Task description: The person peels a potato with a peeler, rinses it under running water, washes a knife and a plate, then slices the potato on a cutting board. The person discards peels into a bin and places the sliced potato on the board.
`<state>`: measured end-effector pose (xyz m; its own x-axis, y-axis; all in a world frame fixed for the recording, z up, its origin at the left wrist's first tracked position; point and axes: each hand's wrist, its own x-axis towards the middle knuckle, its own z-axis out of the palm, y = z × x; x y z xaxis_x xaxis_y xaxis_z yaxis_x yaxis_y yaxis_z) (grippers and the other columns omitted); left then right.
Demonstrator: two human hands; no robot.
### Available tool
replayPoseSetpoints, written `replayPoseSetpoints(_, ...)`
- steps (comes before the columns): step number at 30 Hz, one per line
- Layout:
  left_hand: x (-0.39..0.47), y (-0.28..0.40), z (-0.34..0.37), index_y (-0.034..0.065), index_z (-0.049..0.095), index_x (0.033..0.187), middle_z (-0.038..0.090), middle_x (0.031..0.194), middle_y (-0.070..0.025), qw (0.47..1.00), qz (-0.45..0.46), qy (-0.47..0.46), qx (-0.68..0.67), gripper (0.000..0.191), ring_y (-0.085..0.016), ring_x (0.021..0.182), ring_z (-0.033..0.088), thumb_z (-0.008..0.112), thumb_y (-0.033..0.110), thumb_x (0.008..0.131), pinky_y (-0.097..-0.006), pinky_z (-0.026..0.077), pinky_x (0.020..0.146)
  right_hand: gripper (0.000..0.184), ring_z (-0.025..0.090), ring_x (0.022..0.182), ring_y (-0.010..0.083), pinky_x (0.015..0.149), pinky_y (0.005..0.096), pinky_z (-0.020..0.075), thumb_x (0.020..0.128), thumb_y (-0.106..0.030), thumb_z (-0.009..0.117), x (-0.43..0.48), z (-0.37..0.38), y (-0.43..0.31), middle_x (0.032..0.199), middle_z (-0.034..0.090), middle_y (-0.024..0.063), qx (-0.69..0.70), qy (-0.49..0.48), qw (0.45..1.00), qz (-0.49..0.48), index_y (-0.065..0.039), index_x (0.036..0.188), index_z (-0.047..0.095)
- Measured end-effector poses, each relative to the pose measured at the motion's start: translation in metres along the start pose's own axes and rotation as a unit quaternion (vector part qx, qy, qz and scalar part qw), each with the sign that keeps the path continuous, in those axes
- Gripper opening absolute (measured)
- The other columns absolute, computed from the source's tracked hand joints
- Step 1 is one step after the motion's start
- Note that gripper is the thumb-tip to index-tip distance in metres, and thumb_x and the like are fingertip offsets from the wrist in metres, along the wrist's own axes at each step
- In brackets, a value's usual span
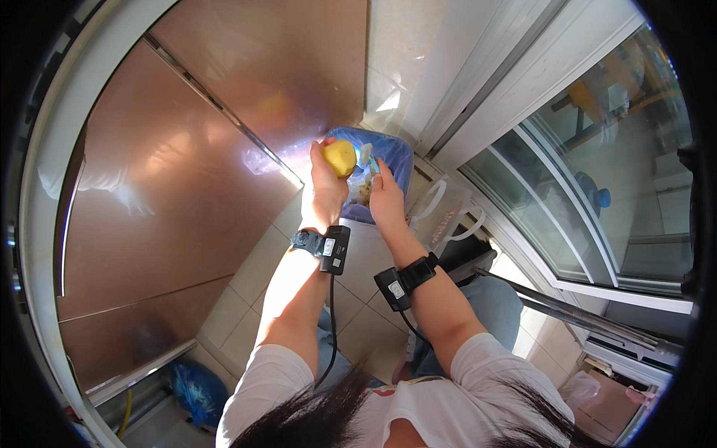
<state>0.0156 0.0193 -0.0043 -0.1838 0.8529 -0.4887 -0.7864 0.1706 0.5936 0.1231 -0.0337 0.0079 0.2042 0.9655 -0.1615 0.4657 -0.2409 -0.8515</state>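
Observation:
My left hand [327, 187] holds a round, yellow peeled fruit or vegetable [339, 158], perhaps a potato, above a blue bin lined with a thin plastic bag [399, 151]. To its right, my right hand [386, 196] grips a small light-blue tool [374, 163], seemingly a peeler, whose head is hard to make out. A pale scrap [366, 152] shows beside the tool, apart from the yellow item. Peelings [363, 190] and crumpled plastic lie inside the bin below my hands. Each wrist wears a strapped black device with a cable.
Glossy brown cabinet doors [185, 168] rise on the left. Right of the bin stands a bag with white handles [448, 215]. A glass sliding door [560, 185] and a metal pole [582, 316] are at the right. A blue plastic bag [199, 392] lies lower left.

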Motion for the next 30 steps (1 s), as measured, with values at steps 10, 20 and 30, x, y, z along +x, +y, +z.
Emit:
replayPoseSetpoints(10, 0.007, -0.015, -0.001, 0.0115, 0.055, 0.101, 0.060, 0.089, -0.0094, 0.998, -0.057, -0.007, -0.023, 0.028, -0.025, 0.076, 0.058, 0.053, 0.036, 0.088, -0.0356, 0.050, 0.068, 0.050, 0.057, 0.073, 0.0438, 0.067, 0.0488, 0.0460, 0.093, -0.019, 0.040, -0.009, 0.011, -0.014, 0.081, 0.057, 0.0262, -0.117, -0.020, 0.978, -0.172, -0.019, 0.142, 0.030)
replayPoseSetpoints(20, 0.010, -0.003, -0.014, 0.0124, 0.056, 0.104, 0.060, 0.091, -0.0085, 0.998, -0.009, 0.054, 0.027, 0.034, -0.022, 0.077, 0.057, 0.052, 0.040, 0.085, -0.0341, 0.047, 0.067, 0.040, 0.062, 0.087, 0.0306, 0.078, 0.0350, 0.0462, 0.094, -0.017, 0.042, -0.041, 0.022, -0.007, 0.097, 0.061, 0.0251, 0.037, -0.078, 0.986, -0.141, -0.011, 0.133, 0.046)
replayPoseSetpoints(30, 0.000, 0.001, -0.003, 0.0109, 0.054, 0.100, 0.060, 0.093, -0.0091, 0.995, -0.083, -0.060, -0.018, 0.026, -0.026, 0.085, 0.057, 0.046, 0.033, 0.092, -0.0402, 0.047, 0.073, 0.042, 0.057, 0.104, 0.0340, 0.088, 0.0379, 0.0436, 0.096, -0.019, 0.040, -0.016, 0.000, -0.009, 0.119, 0.056, 0.0212, 0.006, -0.030, 0.989, -0.146, -0.011, 0.137, 0.041)
